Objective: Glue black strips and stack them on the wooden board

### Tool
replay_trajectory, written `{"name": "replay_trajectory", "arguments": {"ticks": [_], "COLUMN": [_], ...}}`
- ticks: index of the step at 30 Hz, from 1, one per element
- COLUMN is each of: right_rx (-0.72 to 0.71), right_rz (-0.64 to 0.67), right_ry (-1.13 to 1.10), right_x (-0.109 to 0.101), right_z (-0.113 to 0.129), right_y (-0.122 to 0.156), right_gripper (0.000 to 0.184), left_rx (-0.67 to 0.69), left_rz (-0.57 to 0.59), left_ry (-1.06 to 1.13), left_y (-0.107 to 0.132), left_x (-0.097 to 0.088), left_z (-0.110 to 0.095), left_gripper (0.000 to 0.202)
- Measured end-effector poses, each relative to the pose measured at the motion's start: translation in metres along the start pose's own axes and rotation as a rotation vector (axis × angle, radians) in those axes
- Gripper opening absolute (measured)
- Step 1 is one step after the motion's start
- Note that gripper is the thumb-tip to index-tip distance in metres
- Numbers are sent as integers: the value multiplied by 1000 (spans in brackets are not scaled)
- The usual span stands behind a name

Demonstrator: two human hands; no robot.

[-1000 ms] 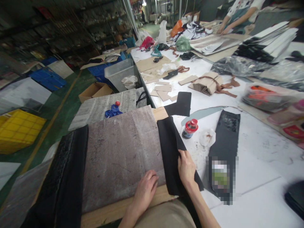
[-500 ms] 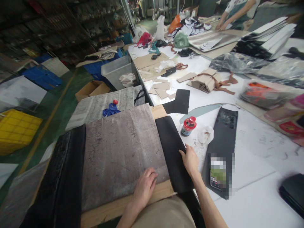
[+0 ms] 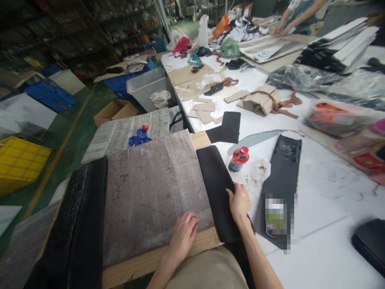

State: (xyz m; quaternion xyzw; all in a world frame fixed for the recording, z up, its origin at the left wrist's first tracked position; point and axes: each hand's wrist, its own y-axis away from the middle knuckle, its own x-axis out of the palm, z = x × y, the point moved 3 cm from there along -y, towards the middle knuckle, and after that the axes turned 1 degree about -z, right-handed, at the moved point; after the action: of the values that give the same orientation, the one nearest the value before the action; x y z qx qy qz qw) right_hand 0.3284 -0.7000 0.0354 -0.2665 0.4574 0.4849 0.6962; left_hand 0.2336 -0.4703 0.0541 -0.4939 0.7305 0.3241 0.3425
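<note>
A grey, scuffed mat point(image 3: 150, 192) lies on a wooden board point(image 3: 156, 259) in front of me. My left hand point(image 3: 183, 235) rests on the mat's near right corner, fingers curled and pressed down. A black fabric piece point(image 3: 215, 184) lies along the mat's right edge. My right hand point(image 3: 239, 200) is closed on this black piece's right edge near the middle. A small jar with a red lid point(image 3: 239, 157) stands just beyond it on the white table point(image 3: 325, 208).
A long black strip point(image 3: 282, 172) and a crumpled white rag point(image 3: 261, 169) lie right of the jar. Another black sheet point(image 3: 81, 224) covers the board's left side. Cardboard pieces, bags and stacked sheets crowd the far table. Another person's arms work at the far end point(image 3: 296, 14).
The black piece was lifted and folded a second ago; now it lies flat along the mat's right edge. My right hand shifted slightly right with it. My left hand stayed put.
</note>
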Motion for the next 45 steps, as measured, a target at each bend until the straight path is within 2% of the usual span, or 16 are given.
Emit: {"name": "replay_trajectory", "arguments": {"ticks": [5,9,12,16,21,25,29,32,35,38,41,43,45], "right_rx": [20,94,94,-4,-196,-440,-602,-692,-740,-771,-770,-638,-427], "right_rz": [17,94,160,153,135,48,48,34,42,117,224,167,40], "right_ry": [-26,-49,-46,-32,-67,-124,-101,-49,-26,-112,-341,-500,-642], "right_x": [2,2,-2,-11,-29,-45,-45,-34,-22,-16,-18,-25,-34], "right_z": [-2,-12,-15,1,39,70,96,114,128,134,127,112,94], "right_y": [-2,-22,-38,-37,-10,12,34,51,68,81,79,61,36], "right_gripper": [28,26,23,17,8,7,15,21,25,19,11,18,27], "left_rx": [-10,-20,-32,-57,-135,-203,-279,-358,-476,-513,-438,-379,-331], "left_rz": [0,1,-5,-18,-83,-190,-286,-389,-511,-574,-591,-578,-554], "left_ry": [11,36,71,162,341,535,823,970,1027,1068,1086,1092,1115], "left_y": [-1,-2,-3,-4,-15,-43,-90,-126,-143,-137,-113,-95,-78], "left_x": [0,-1,-2,-3,-14,-28,-42,-52,-59,-65,-76,-85,-92], "left_z": [1,0,0,3,3,-8,-15,-5,17,28,22,12,1], "left_gripper": [24,24,26,26,19,20,51,55,54,49,43,42,45]}}
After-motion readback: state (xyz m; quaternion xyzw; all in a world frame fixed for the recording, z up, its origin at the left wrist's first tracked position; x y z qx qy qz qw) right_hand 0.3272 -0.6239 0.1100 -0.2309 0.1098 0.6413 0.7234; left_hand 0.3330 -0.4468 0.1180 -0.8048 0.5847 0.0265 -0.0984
